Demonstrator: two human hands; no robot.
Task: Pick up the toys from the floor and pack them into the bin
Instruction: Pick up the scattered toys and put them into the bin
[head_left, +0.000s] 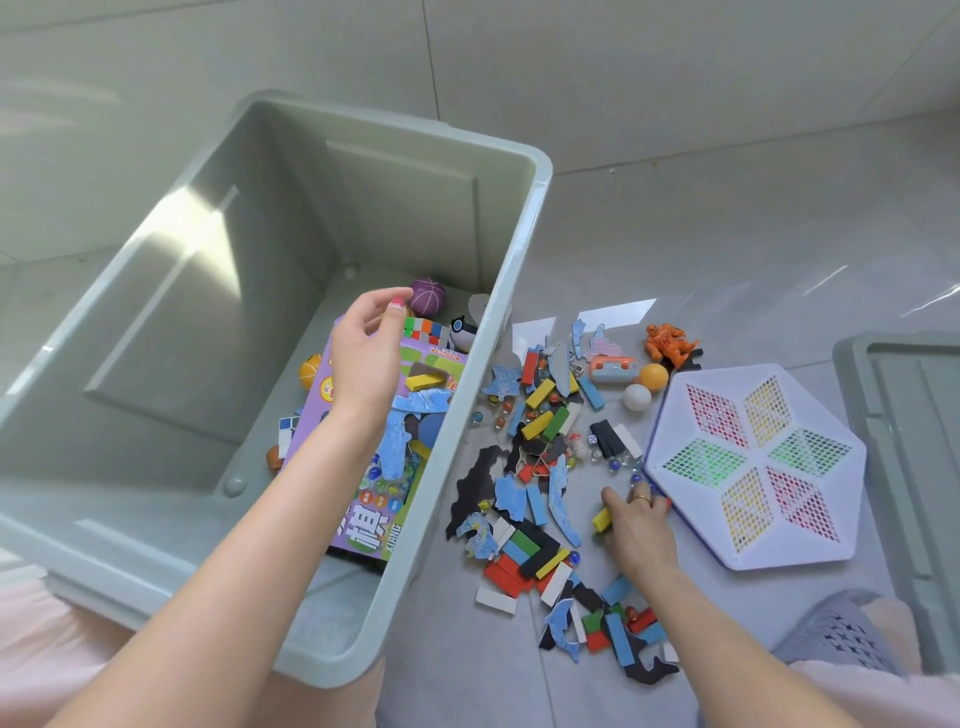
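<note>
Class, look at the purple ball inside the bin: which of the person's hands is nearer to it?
Left. The left hand is over the bin, its fingertips right beside the purple ball. The right hand is outside the bin, down on the floor among scattered toys.

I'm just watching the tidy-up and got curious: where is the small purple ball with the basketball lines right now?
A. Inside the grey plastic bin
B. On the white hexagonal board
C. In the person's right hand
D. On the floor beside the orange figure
A: the small purple ball lies in the grey plastic bin, just past the left hand's fingertips.
</note>
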